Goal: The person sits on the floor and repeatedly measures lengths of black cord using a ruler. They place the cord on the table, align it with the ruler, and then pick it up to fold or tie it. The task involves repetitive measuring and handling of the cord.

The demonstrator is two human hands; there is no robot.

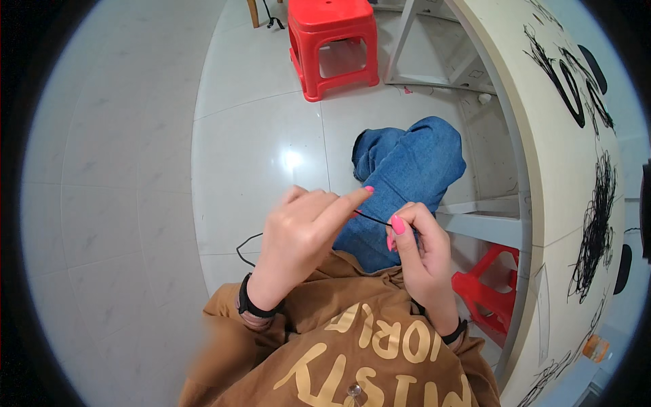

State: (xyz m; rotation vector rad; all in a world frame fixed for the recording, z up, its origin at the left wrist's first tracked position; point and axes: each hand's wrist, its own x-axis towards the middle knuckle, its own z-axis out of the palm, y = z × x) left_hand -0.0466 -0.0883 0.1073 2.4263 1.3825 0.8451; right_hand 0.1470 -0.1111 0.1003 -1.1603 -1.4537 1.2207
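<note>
A thin black cord (374, 219) runs between my two hands above my lap. My left hand (305, 231) grips it, with the index finger stretched towards the right and the other fingers curled. Behind that hand a loop of the cord sticks out to the left. My right hand (422, 246) pinches the cord between thumb and fingertips. Both hands have pink nails, and a black band sits on each wrist. Blue jeans (407, 168) and a brown top with pale lettering (356, 351) lie beneath the hands.
On the right stands a pale table (564, 203) bearing bundles of loose black strands (597, 229) and a bundle of black loops (569, 94). A red plastic stool (330, 15) is ahead, and another red stool (488, 290) is partly under the table. Grey metal table legs (480, 222) stand close to my right.
</note>
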